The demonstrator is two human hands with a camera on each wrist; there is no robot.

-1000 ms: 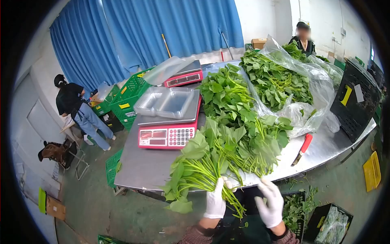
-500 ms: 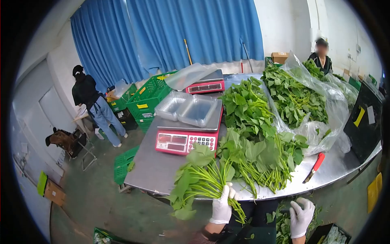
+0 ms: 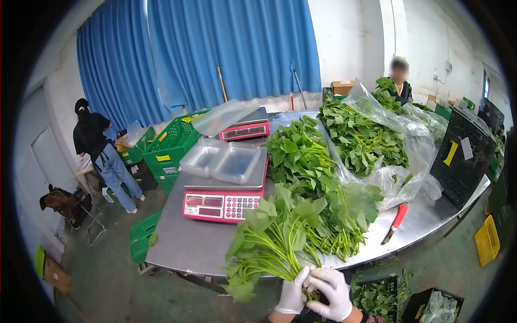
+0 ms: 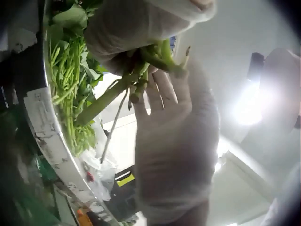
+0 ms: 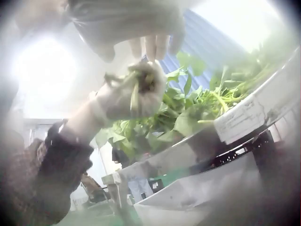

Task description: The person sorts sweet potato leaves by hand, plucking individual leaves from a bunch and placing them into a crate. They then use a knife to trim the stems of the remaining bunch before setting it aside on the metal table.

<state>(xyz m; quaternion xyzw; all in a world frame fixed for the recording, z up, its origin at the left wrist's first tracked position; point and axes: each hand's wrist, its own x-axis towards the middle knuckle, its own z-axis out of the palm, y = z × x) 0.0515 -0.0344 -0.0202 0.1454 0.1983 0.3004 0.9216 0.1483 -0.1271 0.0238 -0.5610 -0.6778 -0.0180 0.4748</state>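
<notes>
My gloved left hand [image 3: 292, 296] grips a bunch of leafy green stems [image 3: 272, 242] near their cut ends, at the table's front edge. The leaves fan out to the left, over the edge. My gloved right hand [image 3: 332, 295] is right beside it at the stem ends. In the left wrist view the right hand [image 4: 174, 150] has its fingers stretched out behind the stem ends [image 4: 106, 101], palm showing. From the right wrist, the left hand [image 5: 146, 101] appears curled round the stems, below the right hand's extended fingers [image 5: 150, 47].
A pile of leafy greens [image 3: 301, 156] covers the table's middle, beside an open plastic bag [image 3: 423, 153]. Clear trays [image 3: 234, 164] sit on a red scale [image 3: 223, 204]. A red-handled knife [image 3: 396, 222] lies at right. Crates [image 3: 175, 145] stand behind; two people are farther off.
My right hand, apart at the right before, has come in to the stem ends beside my left hand. The left hand keeps its grip on the bunch. The head view has shifted.
</notes>
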